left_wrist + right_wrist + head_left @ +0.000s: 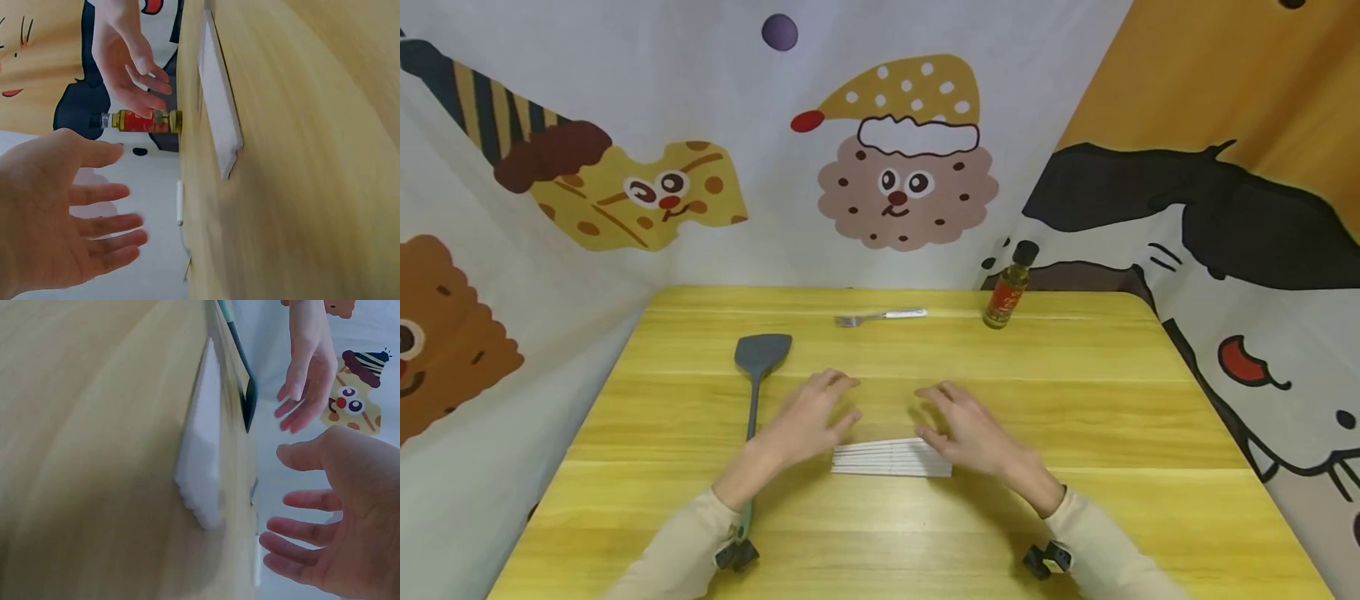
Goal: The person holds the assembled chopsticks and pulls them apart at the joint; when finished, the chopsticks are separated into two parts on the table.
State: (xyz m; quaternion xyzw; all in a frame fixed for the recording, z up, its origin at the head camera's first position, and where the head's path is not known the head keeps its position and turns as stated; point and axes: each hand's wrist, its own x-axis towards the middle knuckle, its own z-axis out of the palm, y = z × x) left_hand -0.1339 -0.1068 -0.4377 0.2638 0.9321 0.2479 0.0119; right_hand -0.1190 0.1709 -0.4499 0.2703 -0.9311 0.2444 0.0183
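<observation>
The left hand (805,425) and right hand (977,433) hover, fingers apart, near pleated white paper (887,458), probably light, easily crushed, best pinched at both ends.

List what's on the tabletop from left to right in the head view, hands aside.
Grey spatula, pleated white item, red-labelled bottle. The fork is left out: it overlaps the white item's span.

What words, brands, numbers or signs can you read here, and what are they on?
No text can be read for certain.
Red label on the bottle: marks too blurred to read.
White handle of the fork: faint marking, too small to read.
White pleated item: no lettering visible.
</observation>
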